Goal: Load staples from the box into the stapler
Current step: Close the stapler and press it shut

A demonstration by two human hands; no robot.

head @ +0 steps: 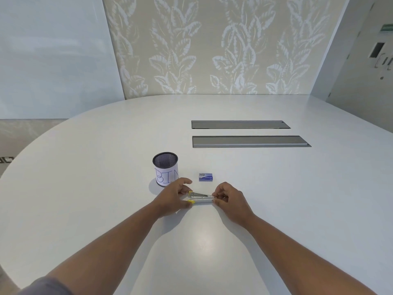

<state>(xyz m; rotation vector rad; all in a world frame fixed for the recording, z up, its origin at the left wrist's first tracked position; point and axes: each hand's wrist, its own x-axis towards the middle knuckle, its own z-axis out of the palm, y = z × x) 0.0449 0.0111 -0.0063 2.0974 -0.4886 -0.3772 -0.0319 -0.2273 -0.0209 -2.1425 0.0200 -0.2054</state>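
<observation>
A small metal stapler (201, 198) with yellow tips lies sideways between my two hands, just above the white table (106, 188). Its two arms are spread apart at the left end. My left hand (173, 198) pinches the yellow left end. My right hand (230, 199) pinches the hinge end on the right. A small blue staple box (205, 177) sits shut on the table just beyond the stapler, untouched by either hand.
A black mesh cup (165, 169) with a paper label reading "BIN" stands to the left of the box, close behind my left hand. Two long grey cable hatches (244, 133) are set into the table farther back.
</observation>
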